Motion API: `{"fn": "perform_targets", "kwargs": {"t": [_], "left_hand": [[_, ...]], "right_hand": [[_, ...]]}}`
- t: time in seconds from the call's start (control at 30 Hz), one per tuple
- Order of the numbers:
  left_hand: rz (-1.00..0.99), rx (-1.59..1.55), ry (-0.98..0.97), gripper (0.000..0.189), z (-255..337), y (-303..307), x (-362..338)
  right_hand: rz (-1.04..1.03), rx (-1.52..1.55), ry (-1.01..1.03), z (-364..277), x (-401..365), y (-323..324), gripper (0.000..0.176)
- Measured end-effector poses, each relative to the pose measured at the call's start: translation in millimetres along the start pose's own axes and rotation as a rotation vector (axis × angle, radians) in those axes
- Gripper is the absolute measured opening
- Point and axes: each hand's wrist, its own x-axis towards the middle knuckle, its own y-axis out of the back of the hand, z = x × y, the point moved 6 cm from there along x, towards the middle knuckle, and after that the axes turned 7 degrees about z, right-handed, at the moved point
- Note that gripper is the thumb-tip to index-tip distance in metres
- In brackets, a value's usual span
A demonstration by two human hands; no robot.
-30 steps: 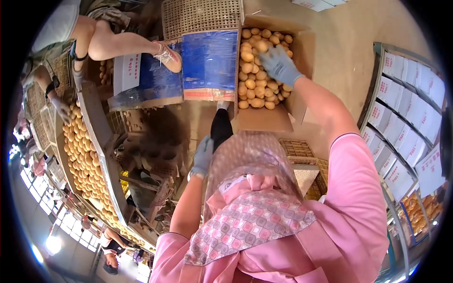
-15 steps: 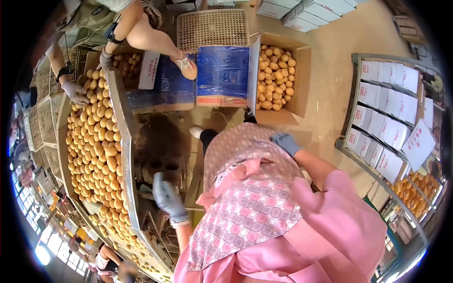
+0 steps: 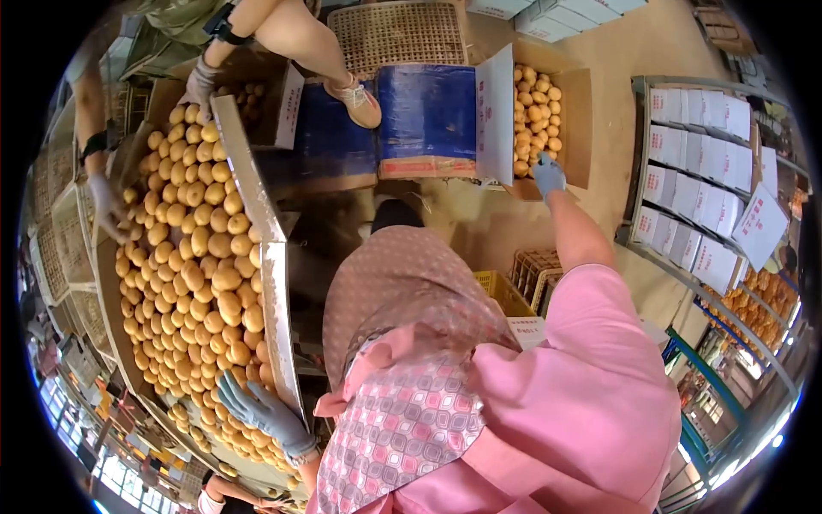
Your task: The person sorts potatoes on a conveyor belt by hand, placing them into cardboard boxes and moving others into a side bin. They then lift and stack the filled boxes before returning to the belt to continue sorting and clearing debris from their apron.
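My left hand (image 3: 261, 411), in a grey glove, lies open with fingers spread over yellow-brown potatoes (image 3: 197, 274) in the long trough at the left. Its fingertips touch the nearest ones, close by the trough's raised side (image 3: 276, 300). Out to the right, my right hand (image 3: 550, 176), also gloved, is at the near end of an open cardboard box (image 3: 579, 128) with potatoes (image 3: 533, 103) inside. Its fingers are curled together beside the potatoes; I cannot tell what they hold.
Across the trough, a co-worker's gloved hands (image 3: 107, 206) are at the potatoes, and their shoe (image 3: 358, 104) rests on blue-covered boxes (image 3: 428, 116). A rack of white cartons (image 3: 698, 150) stands right. A yellow crate (image 3: 503, 293) and a wicker basket (image 3: 535, 274) sit beside me.
My left hand has moved from beside the trough onto the potatoes. My right hand has left my apron and reached out to the cardboard box. My body has turned and shifted.
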Motion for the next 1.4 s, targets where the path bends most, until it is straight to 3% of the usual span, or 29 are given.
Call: {"fn": "perform_targets", "kwargs": {"t": [0.2, 0.3, 0.33, 0.43, 0.5, 0.57, 0.63, 0.67, 0.8, 0.83, 0.97, 1.17, 1.23, 1.3, 1.4], "left_hand": [[-0.186, -0.218, 0.212, 0.045, -10, -12, -4], [-0.202, -0.230, 0.242, 0.046, -14, -14, -6], [-0.204, -0.235, 0.258, 0.046, -13, -14, -6], [-0.215, -0.229, 0.265, 0.045, -15, -14, -5], [-0.236, -0.190, 0.234, 0.045, -13, -14, -4], [-0.229, -0.185, 0.184, 0.044, -20, -17, -7], [-0.227, -0.166, 0.176, 0.044, -25, -17, -7], [-0.219, -0.194, 0.237, 0.045, -13, -13, -5], [-0.225, -0.234, 0.154, 0.046, -19, -16, -4], [-0.221, -0.246, 0.222, 0.047, -17, -16, -4], [-0.248, -0.212, 0.179, 0.047, -14, -15, -4], [-0.247, -0.226, 0.115, 0.044, -22, -16, -5], [-0.229, -0.192, 0.068, 0.044, -23, -15, -6], [-0.226, -0.213, 0.142, 0.044, -23, -15, -8], [-0.217, -0.221, 0.163, 0.044, -20, -13, -7]], "right_hand": [[0.102, 0.403, -0.006, -18, 28, -48, 0.079], [0.127, 0.426, -0.085, -21, 25, -53, 0.073], [0.183, 0.574, -0.076, -22, 26, -53, 0.064], [0.075, 1.020, -0.197, -14, 14, -55, 0.060], [0.149, 1.069, -0.004, -20, -7, -31, 0.060], [-0.067, 1.504, -0.174, -25, -25, -32, 0.068], [-0.127, 1.652, -0.258, -31, -40, -18, 0.068], [-0.145, 1.643, -0.273, -32, -46, -13, 0.067], [-0.146, 1.677, -0.319, -35, -58, 0, 0.064], [-0.134, 1.701, -0.329, -33, -59, -3, 0.063], [-0.199, 1.660, -0.399, -19, -60, -22, 0.055], [-0.129, 1.688, -0.455, -11, -57, -29, 0.043], [-0.142, 1.673, -0.502, -11, -56, -25, 0.047], [-0.168, 1.643, -0.494, -6, -53, -27, 0.050], [-0.181, 1.693, -0.355, -21, -54, -8, 0.064]]}}
